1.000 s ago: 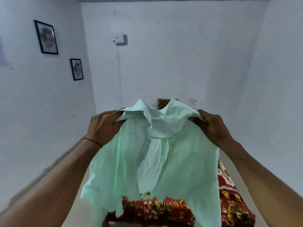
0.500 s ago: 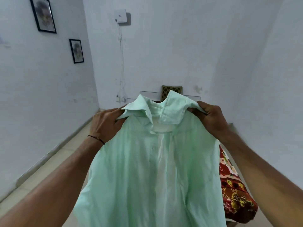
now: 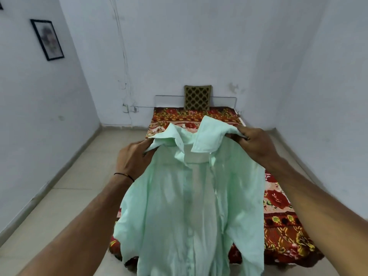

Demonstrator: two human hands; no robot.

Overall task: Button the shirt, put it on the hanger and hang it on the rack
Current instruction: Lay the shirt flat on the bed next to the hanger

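A pale mint-green shirt [image 3: 191, 206] hangs in front of me, front side toward me, its placket running down the middle and its collar [image 3: 207, 140] standing up. My left hand [image 3: 133, 158] grips the shirt at its left shoulder by the collar. My right hand [image 3: 253, 144] grips the right shoulder next to the collar. The shirt's lower part drapes over the near end of the bed. No hanger or rack is in view.
A bed with a red floral cover [image 3: 282, 222] stretches from under the shirt to the far wall, with a patterned cushion [image 3: 197, 97] at its head. Tiled floor [image 3: 79, 182] lies to the left. A framed picture [image 3: 47, 39] hangs on the left wall.
My view has tilted downward, so the bed and floor now show. Both hands have lowered the shirt toward the bed, keeping the same hold on its shoulders.
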